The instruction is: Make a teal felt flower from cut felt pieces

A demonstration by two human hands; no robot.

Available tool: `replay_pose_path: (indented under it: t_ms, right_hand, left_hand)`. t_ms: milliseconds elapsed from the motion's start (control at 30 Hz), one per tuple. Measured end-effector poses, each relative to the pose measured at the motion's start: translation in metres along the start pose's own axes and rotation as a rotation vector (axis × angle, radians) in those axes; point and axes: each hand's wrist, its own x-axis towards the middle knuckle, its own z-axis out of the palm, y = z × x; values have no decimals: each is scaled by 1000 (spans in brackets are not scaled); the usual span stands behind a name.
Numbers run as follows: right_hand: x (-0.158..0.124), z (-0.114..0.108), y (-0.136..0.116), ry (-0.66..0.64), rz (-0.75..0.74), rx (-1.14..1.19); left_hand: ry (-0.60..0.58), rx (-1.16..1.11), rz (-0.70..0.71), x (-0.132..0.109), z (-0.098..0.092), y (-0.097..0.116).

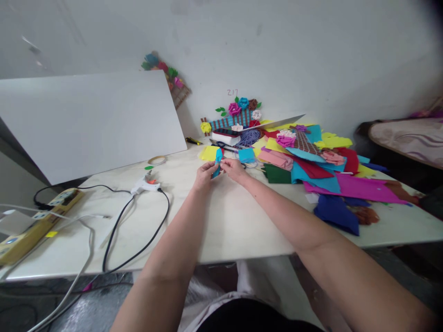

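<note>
Both hands are together above the middle of the white table. A small strip of light blue crepe paper (218,161) stands upright between them. My left hand (206,173) is closed on its lower left side. My right hand (233,168) pinches at its right edge with thumb and fingers. Right behind them lie yellow paper squares (208,153) and a light blue paper square (246,155). A pair of scissors (221,145) rests beyond these, partly hidden among other things.
A white glue gun (143,184) with a looping black cord lies left, near a tape roll (157,160) and a power strip (41,223). A large white board (93,124) leans behind. Coloured paper sheets (360,186) pile up right. Paper flowers (234,109) stand against the wall.
</note>
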Motion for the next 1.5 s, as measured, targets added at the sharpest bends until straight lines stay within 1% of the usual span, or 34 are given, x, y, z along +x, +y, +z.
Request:
replay_pose_path:
  t_ms: [133, 233, 300, 433, 500, 600, 733, 933, 1033, 1233, 1500]
  right_hand:
    - [1, -3, 3, 3, -19, -46]
    - [0, -4, 2, 22, -2, -80]
    - [0, -5, 0, 19, 14, -84]
    - [-2, -6, -3, 3, 36, -114]
    - [-3, -6, -4, 24, 45, -148]
    - [-5, -8, -7, 104, 60, -207]
    - [-4, -11, -7, 237, 58, -244]
    - [4, -10, 7, 308, -23, -183]
    - [7, -9, 11, 335, -65, -190]
    - [4, -14, 5, 363, -140, -290]
    - [5, -18, 5, 341, -139, -371]
  left_hand:
    - [-38, -56, -79, 4, -5, 0]
    - [-52, -111, -161, 8, -6, 0]
    - [-52, -107, -184, 8, -6, 1]
    - [-74, -42, -117, 1, -4, 1]
    - [-92, 1, -93, -1, -5, 1]
    - [-94, 52, -84, -2, -6, 1]
    - [-36, 102, -70, 0, -6, -1]
    - [12, 208, -23, 1, -4, -4]
    - [17, 258, 0, 1, -4, -4]
    - [21, 352, 37, 6, -6, -8]
    - [29, 496, 110, 13, -11, -15]
